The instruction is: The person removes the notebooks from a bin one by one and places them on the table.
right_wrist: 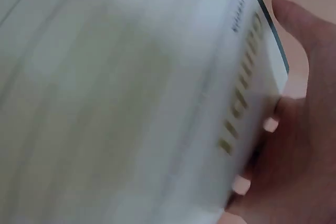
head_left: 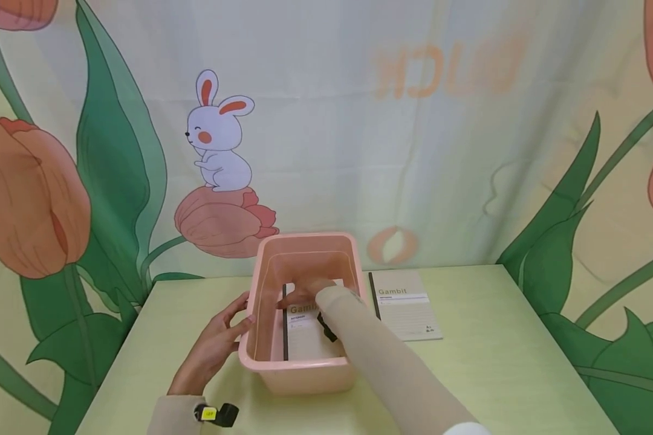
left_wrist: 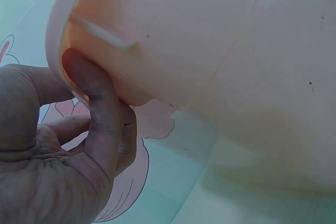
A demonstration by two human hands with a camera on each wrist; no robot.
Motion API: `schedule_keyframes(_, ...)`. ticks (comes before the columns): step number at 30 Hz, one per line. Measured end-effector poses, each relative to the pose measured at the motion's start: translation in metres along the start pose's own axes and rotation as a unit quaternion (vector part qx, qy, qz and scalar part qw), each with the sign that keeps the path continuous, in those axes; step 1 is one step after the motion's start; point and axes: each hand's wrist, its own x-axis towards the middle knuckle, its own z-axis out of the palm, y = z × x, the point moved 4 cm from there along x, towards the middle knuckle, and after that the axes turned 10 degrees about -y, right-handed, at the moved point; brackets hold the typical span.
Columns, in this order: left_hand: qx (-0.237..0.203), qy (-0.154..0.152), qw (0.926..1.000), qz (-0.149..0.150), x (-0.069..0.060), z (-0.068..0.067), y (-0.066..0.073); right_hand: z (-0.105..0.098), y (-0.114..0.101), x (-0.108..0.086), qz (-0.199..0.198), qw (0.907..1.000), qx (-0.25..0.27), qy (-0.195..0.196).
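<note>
My left hand (head_left: pixel 213 342) holds the left rim of a pink plastic basin (head_left: pixel 296 365). In the left wrist view, thumb and fingers of that hand (left_wrist: pixel 73 140) pinch the lip of the basin (left_wrist: pixel 210 40). Inside the basin lies a beige "Gambit" notebook (head_left: pixel 311 341) with a dark spine on its left. Reaching in from the right, my right hand (head_left: pixel 303 291) is at the notebook's far edge. The right wrist view shows the notebook (right_wrist: pixel 131 87) close up, the right hand's (right_wrist: pixel 310 114) fingers curled behind its edge, fingertips hidden, and the thumb extended past the spine.
A second "Gambit" notebook (head_left: pixel 405 308) lies flat on the pale green table (head_left: pixel 511 362), just right of the basin. Behind the table hangs a curtain (head_left: pixel 326 133) printed with tulips and a rabbit.
</note>
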Motion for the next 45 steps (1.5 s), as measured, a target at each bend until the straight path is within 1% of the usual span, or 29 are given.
schedule_keyframes(1,0.0,-0.001,1.0,0.001,0.0,0.001,0.0,0.002,0.003,-0.004,0.069,0.9974,0.021,0.0)
schedule_keyframes(2,0.001,-0.002,1.0,0.001,0.001,0.001,-0.001,0.002,0.004,-0.009,0.129,0.991,0.038,0.004)
schedule_keyframes(3,0.0,-0.002,1.0,0.001,0.001,0.002,-0.001,0.001,0.0,-0.019,0.202,0.978,0.052,0.013)
schedule_keyframes(4,-0.001,-0.002,1.0,0.0,0.001,0.002,-0.002,0.001,-0.003,-0.022,0.229,0.9719,0.05,0.018)
schedule_keyframes(5,-0.001,-0.001,1.0,0.0,0.001,0.002,-0.002,-0.001,-0.008,-0.023,0.238,0.9702,0.029,0.032)
schedule_keyframes(6,-0.001,0.0,1.0,-0.001,0.001,0.002,-0.003,-0.003,-0.012,-0.025,0.244,0.9684,0.018,0.048)
schedule_keyframes(7,-0.001,0.001,1.0,-0.002,0.002,0.002,-0.003,-0.007,-0.019,-0.029,0.238,0.9691,-0.005,0.064)
schedule_keyframes(8,-0.001,0.001,1.0,-0.003,0.002,0.001,-0.004,-0.011,-0.024,-0.029,0.22,0.9713,-0.026,0.088)
schedule_keyframes(10,0.001,0.005,1.0,-0.005,0.002,0.001,-0.003,-0.02,-0.031,-0.03,0.184,0.9709,-0.059,0.141)
schedule_keyframes(12,0.0,0.005,1.0,-0.002,0.002,0.0,-0.002,-0.033,-0.04,-0.037,0.156,0.9713,-0.066,0.167)
schedule_keyframes(13,0.001,0.004,1.0,-0.002,0.002,0.001,-0.001,-0.039,-0.043,-0.041,0.149,0.9708,-0.065,0.176)
schedule_keyframes(15,0.003,0.003,1.0,-0.001,0.002,0.001,0.0,-0.049,-0.048,-0.047,0.141,0.9708,-0.059,0.185)
schedule_keyframes(17,0.004,0.002,1.0,-0.003,0.002,0.001,0.001,-0.059,-0.055,-0.055,0.142,0.9712,-0.059,0.182)
schedule_keyframes(19,0.006,0.003,1.0,-0.007,0.001,0.001,0.001,-0.07,-0.062,-0.064,0.152,0.9688,-0.078,0.18)
schedule_keyframes(24,0.002,0.005,1.0,-0.006,0.002,0.002,0.002,-0.1,-0.08,-0.086,0.175,0.955,-0.144,0.191)
schedule_keyframes(28,-0.007,0.008,0.9999,-0.006,0.003,0.002,0.0,-0.125,-0.094,-0.101,0.161,0.9474,-0.173,0.215)
schedule_keyframes(32,-0.007,0.007,0.9999,-0.008,0.003,0.002,-0.002,-0.147,-0.109,-0.121,0.146,0.9424,-0.184,0.238)
schedule_keyframes(35,-0.007,0.006,0.9999,-0.007,0.002,0.002,-0.003,-0.162,-0.118,-0.14,0.137,0.9379,-0.189,0.256)
schedule_keyframes(38,-0.005,0.004,1.0,-0.004,0.001,0.001,-0.002,-0.177,-0.12,-0.161,0.129,0.9314,-0.194,0.28)
schedule_keyframes(40,-0.002,0.002,1.0,0.001,0.001,0.001,-0.001,-0.184,-0.116,-0.177,0.126,0.9258,-0.197,0.297)
schedule_keyframes(43,0.004,-0.001,1.0,0.006,0.002,0.001,0.0,-0.19,-0.102,-0.203,0.127,0.9182,-0.201,0.317)
schedule_keyframes(45,0.006,-0.004,0.9999,0.009,0.002,0.002,0.0,-0.19,-0.088,-0.219,0.133,0.9129,-0.207,0.326)
